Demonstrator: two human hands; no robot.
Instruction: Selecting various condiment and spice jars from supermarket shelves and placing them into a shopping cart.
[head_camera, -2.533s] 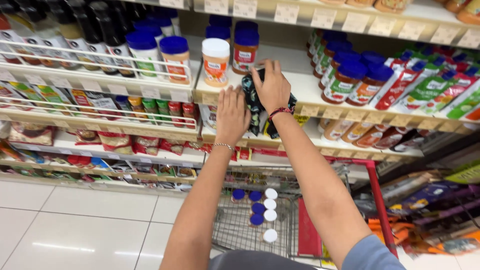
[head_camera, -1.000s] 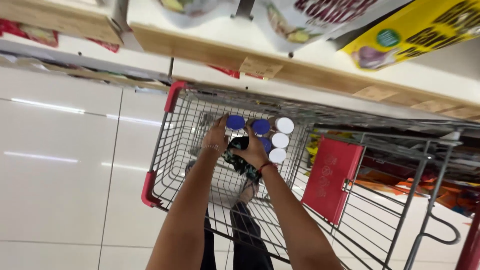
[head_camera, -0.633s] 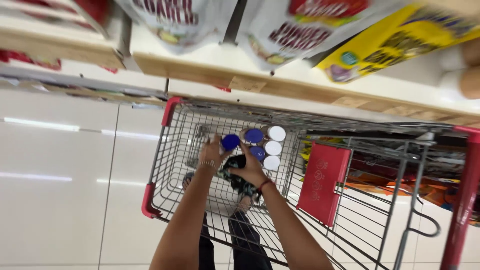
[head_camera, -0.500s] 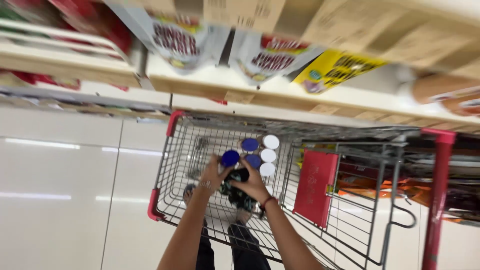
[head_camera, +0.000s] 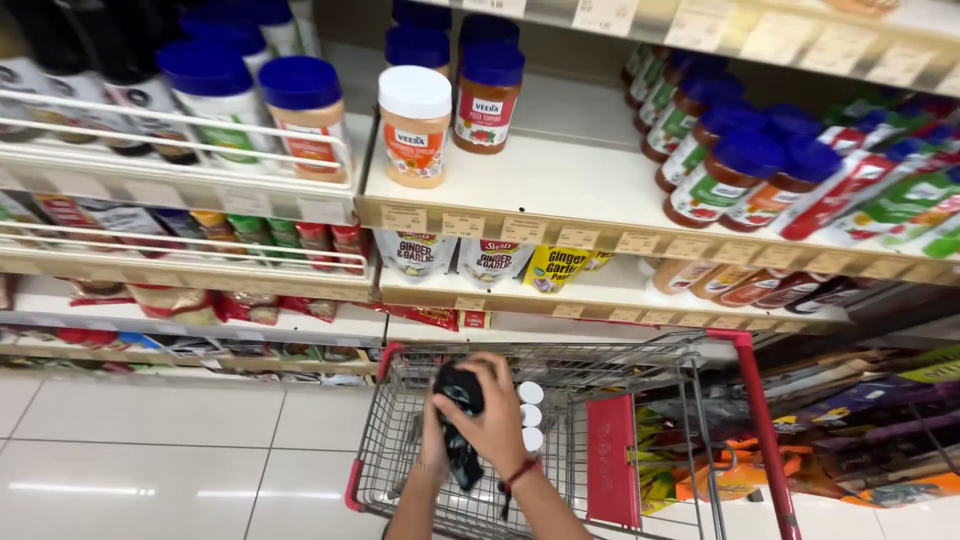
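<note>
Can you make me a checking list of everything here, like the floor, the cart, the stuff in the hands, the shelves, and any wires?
Surface: pale tiled floor, shiny with light glare.
Things in hand: a black packet, held over the cart, a wire trolley with red trim.
In the cart: three white lids in a row; a red flap on the cart's side.
Clutter: nothing seen loose on the floor.
Hands: right hand wrapped round the packet; left hand behind it, mostly hidden, so I cannot tell its grip.
Cables: nothing seen.
Surroundings: shelves with blue-lidded jars, one white-lidded jar, pouches and squeeze bottles.
</note>
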